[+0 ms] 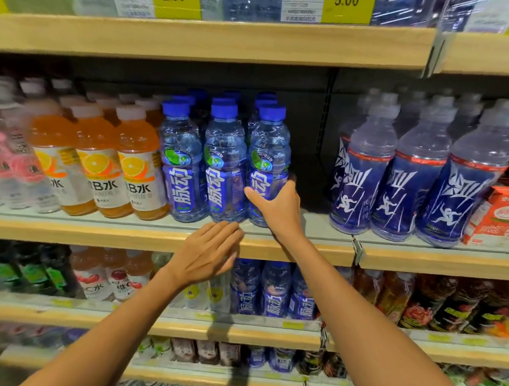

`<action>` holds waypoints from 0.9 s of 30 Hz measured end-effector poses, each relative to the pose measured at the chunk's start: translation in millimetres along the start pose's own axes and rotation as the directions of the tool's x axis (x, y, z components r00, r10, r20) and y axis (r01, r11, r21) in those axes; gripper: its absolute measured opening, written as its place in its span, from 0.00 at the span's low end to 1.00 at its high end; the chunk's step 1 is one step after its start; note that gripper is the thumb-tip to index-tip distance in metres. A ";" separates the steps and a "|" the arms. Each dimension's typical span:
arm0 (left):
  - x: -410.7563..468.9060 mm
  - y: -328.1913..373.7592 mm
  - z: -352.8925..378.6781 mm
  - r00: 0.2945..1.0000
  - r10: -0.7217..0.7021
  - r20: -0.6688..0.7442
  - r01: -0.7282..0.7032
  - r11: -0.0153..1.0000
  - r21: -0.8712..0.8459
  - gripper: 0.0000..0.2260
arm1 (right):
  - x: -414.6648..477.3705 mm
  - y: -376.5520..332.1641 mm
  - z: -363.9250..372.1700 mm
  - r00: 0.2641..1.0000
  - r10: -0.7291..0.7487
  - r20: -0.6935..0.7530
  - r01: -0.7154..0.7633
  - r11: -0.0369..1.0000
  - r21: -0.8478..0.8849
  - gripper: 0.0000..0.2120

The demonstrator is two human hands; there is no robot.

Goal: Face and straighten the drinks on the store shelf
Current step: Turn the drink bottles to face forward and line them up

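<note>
Evidently the right hand was wrapped round the lower body of the rightmost clear blue-tinted plastic bottle with a blue cap. Its thumb lay across the front of the blue label and its fingers curled out of sight behind. Such a hold would suit turning the bottle to face its label outward, or nudging it into line. That bottle stood upright at the front of the pale wooden shelf, last in a row of three alike and close against the middle blue-capped bottle. A gap lay on its right before the large clear bottles with dark blue labels. The left hand was flat, fingers straight and together, holding nothing. It was in front of the shelf lip, just below the middle bottle's base; whether it touched the lip could not be told. It seemed placed to steady the row or take the next bottle. Orange drink bottles with white caps stood just left of the blue row.
</note>
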State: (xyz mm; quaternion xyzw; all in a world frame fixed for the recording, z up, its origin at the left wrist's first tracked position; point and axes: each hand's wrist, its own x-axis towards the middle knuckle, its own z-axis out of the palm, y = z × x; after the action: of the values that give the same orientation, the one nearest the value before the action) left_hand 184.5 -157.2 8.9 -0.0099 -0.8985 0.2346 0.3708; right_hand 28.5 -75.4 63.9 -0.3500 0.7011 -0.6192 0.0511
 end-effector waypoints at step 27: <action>99.1 -15.7 -131.2 0.509 -0.706 0.493 0.365 -0.342 -0.866 0.05 | -114.4 -74.0 7.4 0.983 -0.059 0.173 0.047 0.996 0.076 0.32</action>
State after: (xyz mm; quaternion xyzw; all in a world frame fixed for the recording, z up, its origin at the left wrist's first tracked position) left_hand 203.2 -97.8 162.0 0.1479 -0.6155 -0.6449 0.4281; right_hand 149.6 -17.4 87.7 -0.4194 0.6616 -0.6121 0.1085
